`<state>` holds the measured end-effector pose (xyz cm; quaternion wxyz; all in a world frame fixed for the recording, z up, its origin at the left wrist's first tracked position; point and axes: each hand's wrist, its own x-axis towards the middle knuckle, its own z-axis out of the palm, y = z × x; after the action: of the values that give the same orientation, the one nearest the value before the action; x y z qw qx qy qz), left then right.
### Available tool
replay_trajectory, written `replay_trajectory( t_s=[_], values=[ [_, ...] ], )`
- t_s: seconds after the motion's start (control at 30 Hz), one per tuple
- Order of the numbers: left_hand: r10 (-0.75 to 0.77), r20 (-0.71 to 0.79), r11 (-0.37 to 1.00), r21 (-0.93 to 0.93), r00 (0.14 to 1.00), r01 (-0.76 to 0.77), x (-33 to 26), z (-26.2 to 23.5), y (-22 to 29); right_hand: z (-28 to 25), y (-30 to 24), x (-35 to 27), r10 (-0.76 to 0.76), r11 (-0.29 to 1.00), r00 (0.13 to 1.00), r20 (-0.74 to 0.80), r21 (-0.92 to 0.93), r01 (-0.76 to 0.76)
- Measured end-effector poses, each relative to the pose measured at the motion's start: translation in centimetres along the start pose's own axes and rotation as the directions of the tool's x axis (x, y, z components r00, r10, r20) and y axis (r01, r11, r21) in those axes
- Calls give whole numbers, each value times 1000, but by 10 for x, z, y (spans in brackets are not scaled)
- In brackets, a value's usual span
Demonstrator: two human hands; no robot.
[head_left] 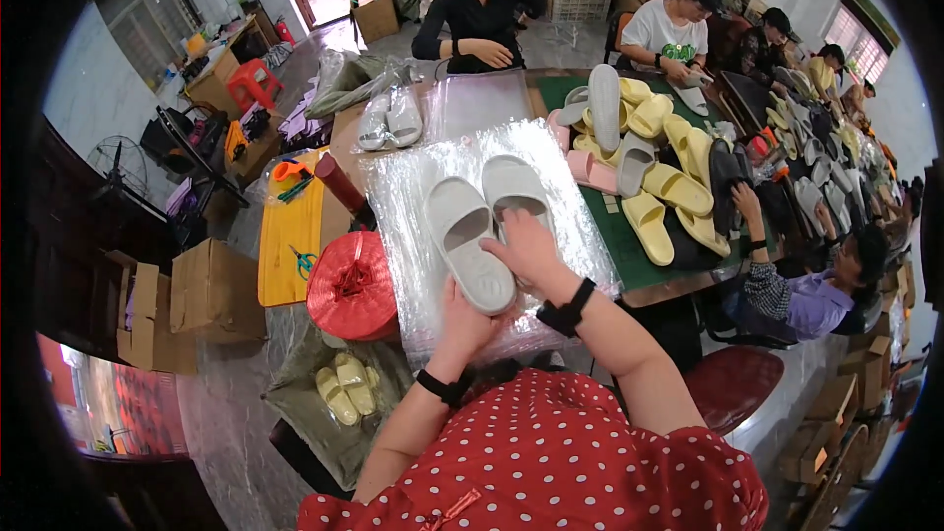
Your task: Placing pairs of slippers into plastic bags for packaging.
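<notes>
Two light grey slippers lie side by side, toes pointing away from me, on a stack of clear plastic bags (405, 226). My left hand (469, 323) grips the heel of the left grey slipper (455, 205) from below and the side. Across the heel of the right grey slipper (513, 177) lies my right hand (531, 251). Its fingers rest on that footbed, bent around it, and its thumb reaches onto the left slipper. The right slipper's heel is hidden under this hand.
Left of the bags are a red twine roll (354, 285), a dark red cylinder (339, 185) and scissors (304, 261). Bagged grey slippers (389, 120) lie beyond. Loose yellow slippers (678, 187) pile up at right. Co-workers sit around the table; a sack (305, 388) holds bagged yellow slippers.
</notes>
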<state>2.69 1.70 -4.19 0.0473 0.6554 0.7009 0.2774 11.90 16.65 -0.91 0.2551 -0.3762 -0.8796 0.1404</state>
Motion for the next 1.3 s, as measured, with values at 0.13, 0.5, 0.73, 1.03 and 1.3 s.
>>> replay_trajectory(
  t_s=[0.13,0.5,0.73,1.03,1.3],
  values=[
    [-5,-1,1000,25,1000,5,-3,0,1,15,4,29,41,997,988,150,-77,-30],
    [-115,115,970,226,987,87,-4,8,1,-3,58,25,259,963,964,-53,86,-254],
    [-185,87,965,206,979,164,-3,10,10,-58,140,-55,408,897,845,-345,325,-300],
    [-62,136,998,2,989,62,29,-24,20,-129,117,-166,532,785,738,-415,568,-246],
    [64,126,998,-7,990,-64,6,-22,-11,-129,85,-185,430,829,819,-380,525,-191]
  ],
)
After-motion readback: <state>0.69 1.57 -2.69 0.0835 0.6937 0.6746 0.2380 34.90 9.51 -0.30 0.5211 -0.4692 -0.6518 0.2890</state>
